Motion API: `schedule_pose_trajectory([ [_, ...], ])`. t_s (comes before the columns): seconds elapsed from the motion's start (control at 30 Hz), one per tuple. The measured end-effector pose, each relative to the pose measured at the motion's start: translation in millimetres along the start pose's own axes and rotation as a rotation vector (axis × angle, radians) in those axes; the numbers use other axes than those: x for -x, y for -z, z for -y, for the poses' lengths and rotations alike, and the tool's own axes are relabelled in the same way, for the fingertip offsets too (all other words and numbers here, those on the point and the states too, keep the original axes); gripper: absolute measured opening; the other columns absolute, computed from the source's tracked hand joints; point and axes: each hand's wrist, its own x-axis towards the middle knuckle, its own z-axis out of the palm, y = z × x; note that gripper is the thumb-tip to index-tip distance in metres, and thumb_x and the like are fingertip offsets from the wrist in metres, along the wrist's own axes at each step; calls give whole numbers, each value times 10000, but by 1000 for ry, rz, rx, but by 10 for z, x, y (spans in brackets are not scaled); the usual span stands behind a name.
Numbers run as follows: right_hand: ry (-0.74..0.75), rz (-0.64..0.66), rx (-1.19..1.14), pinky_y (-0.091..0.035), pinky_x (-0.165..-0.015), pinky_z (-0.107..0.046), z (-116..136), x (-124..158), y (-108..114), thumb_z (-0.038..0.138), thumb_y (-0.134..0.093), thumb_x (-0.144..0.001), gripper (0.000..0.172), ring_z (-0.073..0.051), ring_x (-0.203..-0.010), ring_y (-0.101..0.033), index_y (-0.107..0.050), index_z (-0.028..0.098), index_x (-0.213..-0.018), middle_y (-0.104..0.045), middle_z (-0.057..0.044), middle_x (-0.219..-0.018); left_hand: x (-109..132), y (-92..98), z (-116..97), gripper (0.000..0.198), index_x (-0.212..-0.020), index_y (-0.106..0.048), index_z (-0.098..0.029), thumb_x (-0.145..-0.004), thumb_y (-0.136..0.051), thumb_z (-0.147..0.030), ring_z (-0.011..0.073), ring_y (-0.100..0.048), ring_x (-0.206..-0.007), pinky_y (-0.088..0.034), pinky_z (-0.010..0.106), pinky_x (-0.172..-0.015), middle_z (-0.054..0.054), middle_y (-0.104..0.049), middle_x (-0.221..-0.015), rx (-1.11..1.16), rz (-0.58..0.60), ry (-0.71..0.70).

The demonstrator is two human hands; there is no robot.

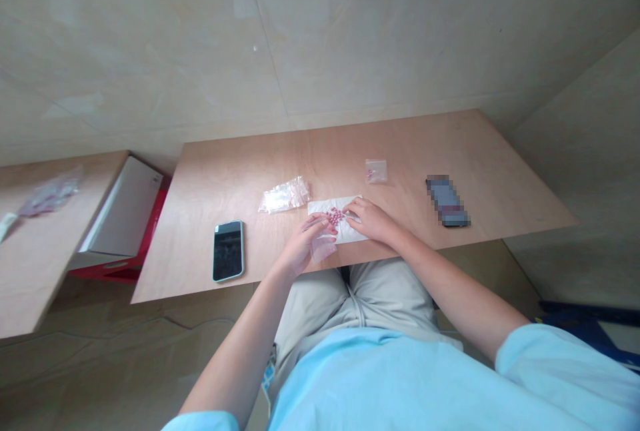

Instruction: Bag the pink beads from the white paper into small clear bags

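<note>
Clear bag (323, 248) in left hand (299, 249); pink beads (336, 215) just beside.

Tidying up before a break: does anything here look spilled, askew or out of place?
Mostly tidy. The pink beads lie loose on a white sheet between the left hand, which holds a small bag, and the right hand, close to the table edge. Left of the table, a white box sits tilted.
</note>
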Motion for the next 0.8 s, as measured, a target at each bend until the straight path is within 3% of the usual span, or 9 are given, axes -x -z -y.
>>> schedule_pose_trajectory([
  [0.13,-32,-23,20,-472,-888,-316,-15,0,6,174,-605,-920,138,-210,-937,-612,-700,173,-1021,-670,-78,-973,-5,21,15,326,-1053,-614,-231,-814,-767,-390,214,-672,-923,-561,333,-738,49,-682,-993,-4,-3,-4],
  [0.3,-35,-25,45,-460,-855,-288,-16,-2,-18,197,-639,-908,175,-198,-936,-612,-693,166,-1072,-673,-86,-1021,-41,41,33,315,-1040,-618,-215,-811,-774,-364,195,-673,-909,-547,312,-768,45,-680,-980,-13,-13,-9],
  [0.57,-83,6,80,-450,-814,-273,-29,-9,-36,164,-639,-888,96,-191,-901,-627,-723,180,-933,-676,-74,-957,-62,14,57,305,-1007,-616,-195,-800,-783,-344,175,-662,-885,-531,315,-815,38,-664,-949,-114,2,-50],
  [0.67,-82,-60,-36,-458,-785,-278,4,-33,-17,181,-649,-881,63,-185,-857,-633,-712,180,-883,-691,-62,-911,-42,-9,57,295,-991,-621,-200,-795,-788,-344,178,-657,-918,-518,306,-826,41,-663,-981,-195,22,-87],
  [0.8,-128,-225,-363,-476,-706,-267,184,-78,68,275,-610,-929,128,-166,-783,-646,-701,188,-947,-708,-35,-870,-6,-44,73,273,-957,-626,-191,-793,-787,-339,164,-644,-873,-496,294,-828,39,-670,-952,-334,63,-129],
])
